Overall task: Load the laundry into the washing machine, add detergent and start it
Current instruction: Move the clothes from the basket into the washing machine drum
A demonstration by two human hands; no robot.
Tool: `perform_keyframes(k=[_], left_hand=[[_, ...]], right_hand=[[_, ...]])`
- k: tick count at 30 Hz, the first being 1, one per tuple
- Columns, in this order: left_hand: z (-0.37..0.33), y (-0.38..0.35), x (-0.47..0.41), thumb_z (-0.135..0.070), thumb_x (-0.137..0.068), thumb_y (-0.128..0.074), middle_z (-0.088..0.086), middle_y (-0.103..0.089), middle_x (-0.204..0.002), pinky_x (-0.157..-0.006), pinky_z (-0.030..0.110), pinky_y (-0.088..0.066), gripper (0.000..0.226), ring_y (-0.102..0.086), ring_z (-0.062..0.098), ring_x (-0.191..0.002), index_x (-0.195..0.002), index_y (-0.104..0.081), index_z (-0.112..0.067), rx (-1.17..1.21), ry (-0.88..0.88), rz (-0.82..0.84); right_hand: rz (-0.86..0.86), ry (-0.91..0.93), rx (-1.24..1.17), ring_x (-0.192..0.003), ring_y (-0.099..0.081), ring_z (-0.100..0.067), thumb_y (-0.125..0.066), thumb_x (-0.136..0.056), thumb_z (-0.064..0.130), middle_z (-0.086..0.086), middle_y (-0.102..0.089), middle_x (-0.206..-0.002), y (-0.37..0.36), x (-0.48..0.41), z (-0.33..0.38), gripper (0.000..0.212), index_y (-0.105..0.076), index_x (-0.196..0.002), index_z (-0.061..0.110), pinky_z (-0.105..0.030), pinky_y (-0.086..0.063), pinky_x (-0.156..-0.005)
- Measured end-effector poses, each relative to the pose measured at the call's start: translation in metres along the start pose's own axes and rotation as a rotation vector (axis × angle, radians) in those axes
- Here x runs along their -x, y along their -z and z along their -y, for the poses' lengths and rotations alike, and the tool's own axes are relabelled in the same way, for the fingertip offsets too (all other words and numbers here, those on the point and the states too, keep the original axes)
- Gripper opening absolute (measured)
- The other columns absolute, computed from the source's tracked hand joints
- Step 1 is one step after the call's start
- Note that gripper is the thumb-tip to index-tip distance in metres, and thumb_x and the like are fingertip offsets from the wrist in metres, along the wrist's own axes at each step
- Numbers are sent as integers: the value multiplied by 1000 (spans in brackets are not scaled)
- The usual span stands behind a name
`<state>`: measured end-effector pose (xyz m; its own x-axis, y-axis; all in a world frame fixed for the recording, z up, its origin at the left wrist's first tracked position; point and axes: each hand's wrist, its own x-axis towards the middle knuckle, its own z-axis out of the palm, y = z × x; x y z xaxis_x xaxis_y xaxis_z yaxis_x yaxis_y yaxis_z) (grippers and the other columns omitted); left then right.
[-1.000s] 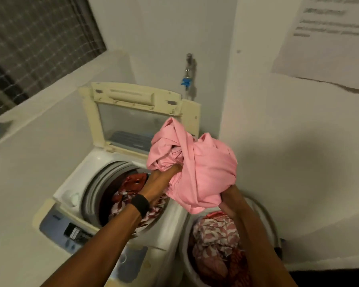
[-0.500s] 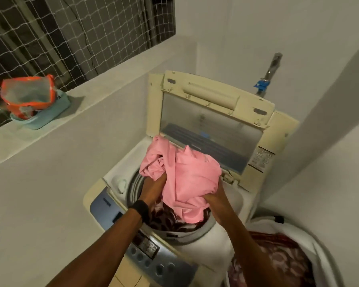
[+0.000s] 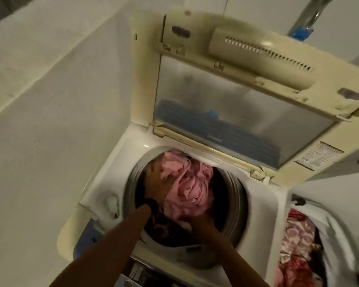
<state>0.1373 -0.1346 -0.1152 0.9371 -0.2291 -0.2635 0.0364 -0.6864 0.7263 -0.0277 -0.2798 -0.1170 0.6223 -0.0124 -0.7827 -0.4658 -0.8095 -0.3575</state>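
The top-loading washing machine (image 3: 263,195) stands with its lid (image 3: 247,83) raised. A crumpled pink cloth (image 3: 187,189) lies inside the drum (image 3: 234,195) on top of dark patterned laundry (image 3: 164,226). Both my hands are down in the drum. My left hand (image 3: 155,183), with a black band at the wrist, lies against the cloth's left side with fabric over its fingers. My right hand (image 3: 203,222) is at the cloth's near edge; its fingers are blurred and partly buried in fabric.
A white laundry basket (image 3: 327,222) with red patterned clothes (image 3: 296,243) stands to the machine's right. The control panel (image 3: 137,272) is at the near edge. A tap (image 3: 311,15) sticks out of the wall behind the lid. A white wall runs close on the left.
The pink cloth went from above the basket, over the machine, down into the drum with both hands. The view has moved closer and tilted down onto the drum.
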Motion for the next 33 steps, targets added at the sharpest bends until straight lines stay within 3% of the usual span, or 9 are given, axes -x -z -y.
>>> perform_keyframes(k=[3,6,11,15,21,26,28,30,33], left_hand=[[10,-9,-15,-63,-91,-43,11,-42,-158,-121,58,-26,68,-34,35,-149,-148,-51,-26,-267,-201,153],[11,-6,-18,-49,-92,-42,12,-49,-154,-107,60,-46,65,-50,38,-139,-152,-41,-23,-515,-339,252],[54,-20,-1,-65,-93,-50,11,-2,-172,-126,44,-6,100,-7,33,-158,-164,0,-17,-814,38,787],[39,3,18,-49,-103,-51,15,-2,-171,-127,44,-7,87,-7,35,-157,-164,-1,-13,-1055,37,1036],[-19,15,5,-40,-102,-48,8,-63,-130,-91,38,-51,38,-61,31,-121,-131,-62,-19,-868,-283,515],[14,-14,-27,-46,-94,-69,10,-2,-172,-123,53,-25,96,-14,39,-156,-164,-5,-32,-783,-105,883],[37,-25,-30,-45,-88,-77,14,16,-170,-124,48,-24,112,-12,39,-156,-162,6,-32,-936,-70,1026],[28,-27,-26,-44,-89,-76,17,12,-170,-121,48,-27,114,-22,40,-153,-163,9,-29,-1045,-158,994],[7,-27,-28,-45,-91,-72,13,9,-171,-124,54,-14,110,-5,38,-157,-163,9,-26,-1045,-320,887]], right_hand=[[212,36,-78,-142,-43,-33,-54,-106,29,-14,-45,-153,17,-9,2,54,-41,-153,6,-45,-32,-119],[-316,8,-68,-120,-62,-32,-49,-106,29,-13,-65,-131,50,-30,12,36,-61,-136,12,-37,-48,-100],[-170,78,-295,-148,-35,-25,-68,-97,29,0,-47,-151,53,-69,-2,63,-40,-152,19,6,-10,-100],[-237,-60,-341,-156,-14,-31,-42,-69,95,-13,-14,-169,43,-100,-21,130,-9,-163,12,-39,-10,-128],[-490,-20,-75,-156,-3,-36,-64,-93,26,-13,-1,-170,46,-70,6,94,-3,-164,26,-59,-15,-123],[166,42,38,-157,-11,-28,-48,-84,83,-11,-5,-171,-55,-96,-55,91,4,-154,58,-37,-8,-126],[131,-66,-22,-156,-14,-27,-44,-74,92,-15,-8,-170,-34,-97,-50,116,-6,-163,28,-32,-7,-124],[-11,14,88,-157,-11,-32,-54,-100,51,-18,-6,-170,3,-78,-22,88,-8,-163,11,-39,-7,-124],[-236,70,213,-156,9,-40,-73,-90,43,-8,12,-170,41,-69,1,108,4,-163,29,-64,-23,-119]])
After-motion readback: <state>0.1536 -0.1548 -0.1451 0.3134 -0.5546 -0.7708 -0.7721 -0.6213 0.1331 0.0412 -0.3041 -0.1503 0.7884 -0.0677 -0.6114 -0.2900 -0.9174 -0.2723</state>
